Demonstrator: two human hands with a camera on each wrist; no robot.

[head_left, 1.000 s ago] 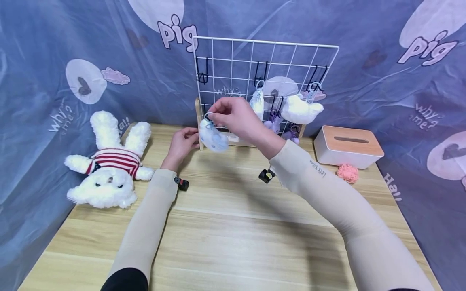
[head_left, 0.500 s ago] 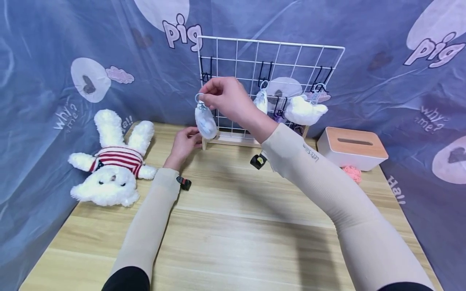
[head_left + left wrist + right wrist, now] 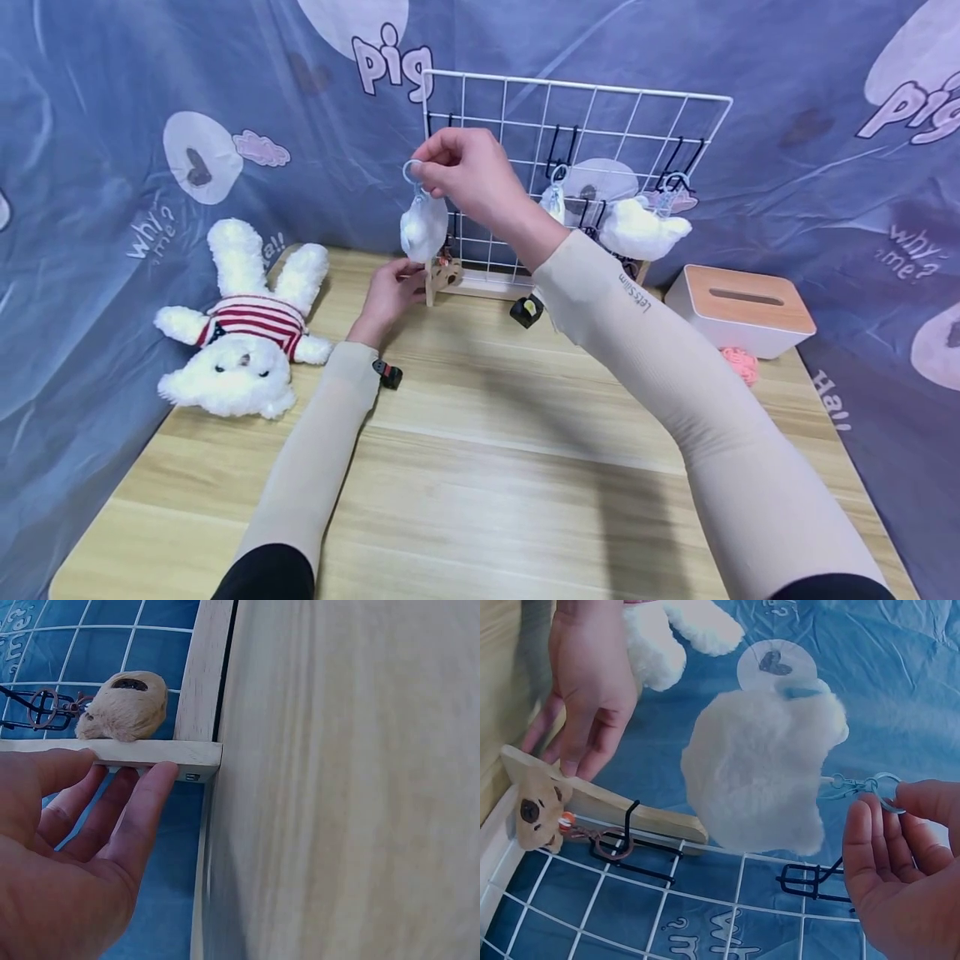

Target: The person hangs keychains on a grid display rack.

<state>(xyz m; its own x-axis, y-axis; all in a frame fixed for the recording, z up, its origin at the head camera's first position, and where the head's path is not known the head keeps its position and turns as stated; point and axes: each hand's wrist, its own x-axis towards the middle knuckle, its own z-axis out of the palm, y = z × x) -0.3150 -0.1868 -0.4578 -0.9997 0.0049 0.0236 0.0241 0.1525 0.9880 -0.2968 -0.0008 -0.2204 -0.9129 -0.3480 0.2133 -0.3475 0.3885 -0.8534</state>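
Note:
My right hand (image 3: 472, 179) pinches the light blue ring (image 3: 887, 793) of a fluffy white plush keychain (image 3: 424, 227). The plush hangs in front of the left end of a white wire grid rack (image 3: 739, 889), near an upper black hook (image 3: 810, 881). With thumb and fingers on either side, my left hand (image 3: 390, 296) grips the rack's wooden side post (image 3: 157, 752) low down. Just beyond that post, a tan plush keychain (image 3: 124, 705) with a dark nose hangs from a lower black hook (image 3: 649, 859).
Two other white plush keychains, one slim (image 3: 553, 202) and one wide (image 3: 643, 229), hang farther right on the rack. A white plush toy in a striped top (image 3: 255, 321) lies at left. At right stand a tissue box (image 3: 738, 310) and a pink ball (image 3: 741, 365).
My right hand has lifted the white plush keychain up and slightly left, uncovering the tan one below. My left hand keeps its grip on the post. The head view has shifted a little.

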